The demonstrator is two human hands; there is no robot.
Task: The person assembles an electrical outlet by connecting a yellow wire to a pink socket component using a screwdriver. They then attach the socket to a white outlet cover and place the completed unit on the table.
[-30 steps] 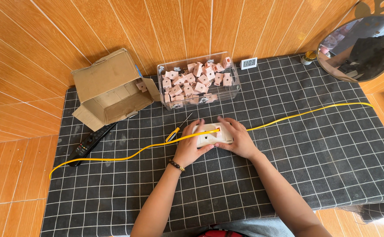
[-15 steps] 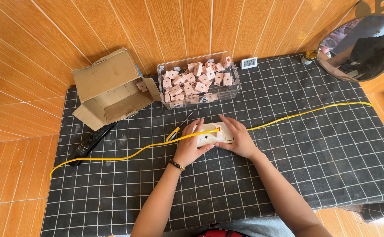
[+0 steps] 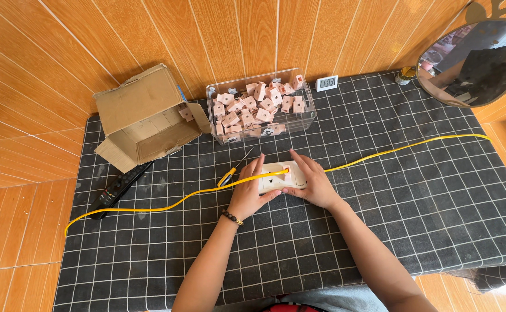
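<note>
Fingers of left hand [image 3: 247, 193] and right hand [image 3: 313, 186] pinch a white socket plate [image 3: 281, 178] near an open cardboard box [image 3: 143, 118].

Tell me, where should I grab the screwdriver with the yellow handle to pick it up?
Probably by the yellow handle of the screwdriver, coming from the left and above. It lies flat on the black checked mat; its thin shaft points toward the clear box, and the left hand sits just right of the handle.

Both forearms are seen bare, without sleeves. A dark beaded bracelet [image 3: 230, 217] is worn at the wrist of the left hand [image 3: 247, 193]; nothing is worn on the right hand [image 3: 313, 186].
</note>
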